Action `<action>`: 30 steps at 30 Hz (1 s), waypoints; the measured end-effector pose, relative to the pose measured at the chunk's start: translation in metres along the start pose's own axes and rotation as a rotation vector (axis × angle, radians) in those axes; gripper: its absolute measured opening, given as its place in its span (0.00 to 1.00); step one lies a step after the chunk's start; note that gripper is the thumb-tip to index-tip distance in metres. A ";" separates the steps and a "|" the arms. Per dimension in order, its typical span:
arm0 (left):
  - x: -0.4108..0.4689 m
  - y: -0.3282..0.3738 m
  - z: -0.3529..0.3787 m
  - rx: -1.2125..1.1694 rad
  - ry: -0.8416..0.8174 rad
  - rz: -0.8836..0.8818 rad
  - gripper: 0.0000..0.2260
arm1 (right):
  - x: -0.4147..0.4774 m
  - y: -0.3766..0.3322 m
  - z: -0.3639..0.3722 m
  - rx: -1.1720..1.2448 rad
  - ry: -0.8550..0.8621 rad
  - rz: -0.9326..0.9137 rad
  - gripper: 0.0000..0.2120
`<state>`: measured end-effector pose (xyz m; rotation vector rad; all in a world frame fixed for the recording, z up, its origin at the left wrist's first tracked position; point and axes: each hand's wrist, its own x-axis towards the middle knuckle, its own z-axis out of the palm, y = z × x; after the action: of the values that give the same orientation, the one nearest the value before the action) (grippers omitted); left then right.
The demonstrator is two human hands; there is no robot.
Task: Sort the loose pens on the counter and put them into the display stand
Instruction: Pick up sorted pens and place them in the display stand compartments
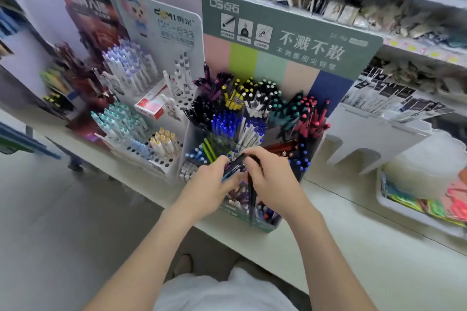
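Your left hand (212, 182) has its fingers curled round a bundle of pens (233, 168), dark and blue. Your right hand (273, 179) pinches one black pen (251, 202), which hangs tip-down over the front tray of the display stand (290, 40). Farther back, the compartments are already packed by colour. The job looks mostly done, with what you hold left to slot in.
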<state>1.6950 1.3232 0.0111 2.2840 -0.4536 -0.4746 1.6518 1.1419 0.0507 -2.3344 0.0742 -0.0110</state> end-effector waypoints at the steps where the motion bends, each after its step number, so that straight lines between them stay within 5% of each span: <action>1: 0.003 -0.002 -0.008 0.011 -0.045 0.007 0.22 | 0.000 -0.004 0.003 0.012 0.013 0.005 0.11; 4: 0.012 -0.006 -0.031 0.021 -0.178 0.060 0.11 | -0.003 -0.018 0.012 0.112 0.067 0.010 0.09; 11: 0.026 -0.029 -0.064 0.124 -0.230 0.190 0.05 | 0.011 -0.056 0.041 0.254 0.268 0.159 0.07; 16: 0.030 -0.049 -0.081 0.104 -0.044 0.104 0.05 | 0.028 -0.072 0.043 0.249 0.676 0.158 0.07; 20: 0.038 -0.062 -0.093 -0.031 0.248 -0.071 0.07 | 0.046 -0.095 0.027 0.084 0.956 -0.044 0.07; 25: 0.045 -0.049 -0.105 -0.186 0.399 -0.089 0.07 | 0.096 -0.101 0.043 -0.059 0.835 -0.189 0.08; 30: 0.059 -0.044 -0.109 -0.201 0.324 -0.052 0.12 | 0.131 -0.097 0.063 -0.232 0.698 -0.222 0.08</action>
<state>1.8048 1.3909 0.0384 2.1285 -0.1759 -0.1606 1.7896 1.2469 0.0752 -2.4477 0.1672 -0.9707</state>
